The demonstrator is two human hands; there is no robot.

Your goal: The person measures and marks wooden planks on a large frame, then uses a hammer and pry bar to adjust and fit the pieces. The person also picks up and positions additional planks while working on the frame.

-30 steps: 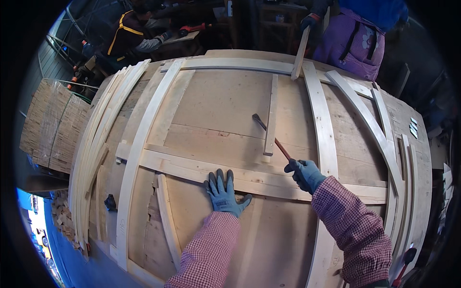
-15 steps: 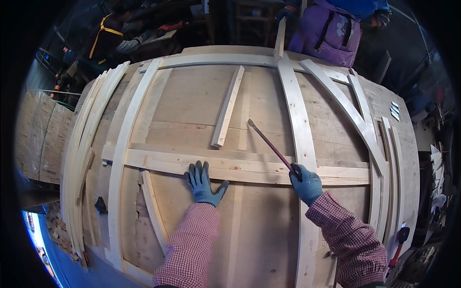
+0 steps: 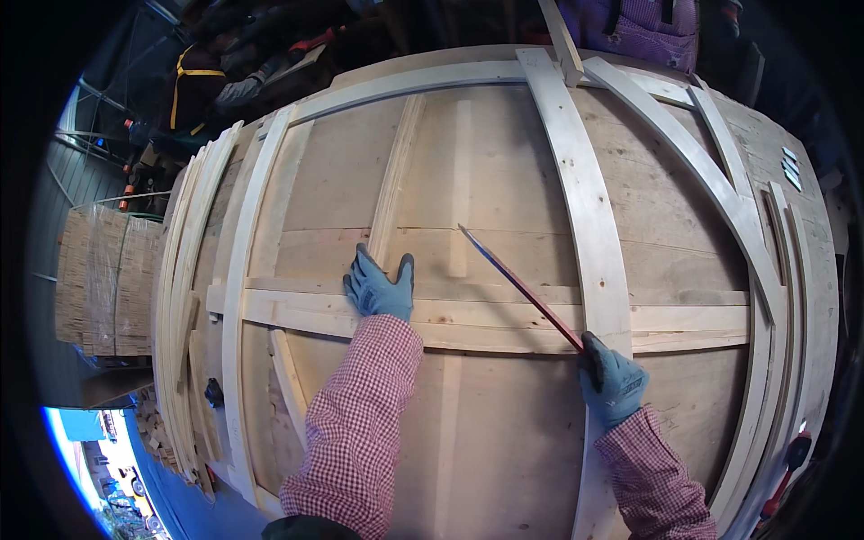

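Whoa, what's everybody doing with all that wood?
Somebody in checked sleeves is working on pale planks that cross each other on a big wooden surface. The gloved left hand is at the near end of a narrow wood strip. The gloved right hand grips a long thin bar, its tip pointing away. Past the far edge are a person with yellow straps and another in purple clothing.

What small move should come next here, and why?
Perhaps the left hand should firmly grip the slat: it straddles the slat's near end, thumb on one side, fingers on the other, while the right hand is taken up holding a bar.
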